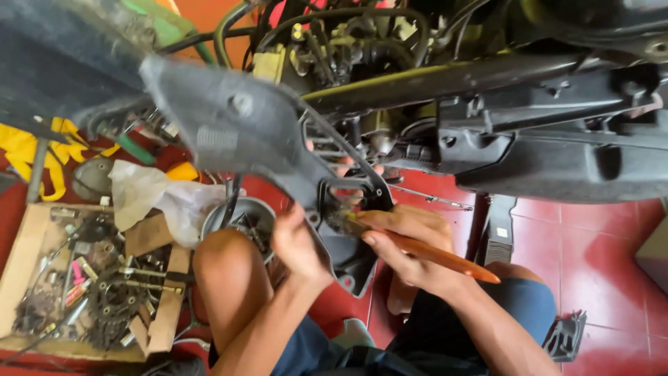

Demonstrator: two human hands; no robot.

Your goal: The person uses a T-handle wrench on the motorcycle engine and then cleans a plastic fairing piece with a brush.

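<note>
We're crouched under a scooter w/ its underside (543,132) stripped open, engine parts & hoses showing above. Biggest loose piece is the grey plastic panel (243,132), running from upper left down to a cut-out end near our hands, tilted across the frame. Below it all, the red tiled floor (598,251).

At left on the floor sits a shallow cardboard tray (28,251) full of greasy bits: a chain sprocket (111,299), bolts, small tools. A crumpled white rag (153,195) lies just beside the tray, touching a round metal cover (254,212) behind our bare knee. A yellow cloth (42,150) is further left.

Right hand (410,247) has its grip closed round a brush with an orange-brown handle (431,254); handle points down-right past the wrist, bristle end pressed vs. the panel's lower cut-out edge. Left hand (299,244) is up against the same panel end from the other side, thumb on the edge; fingers are hidden behind the plastic, so we can't tell for sure how far they're closed on it.
</note>
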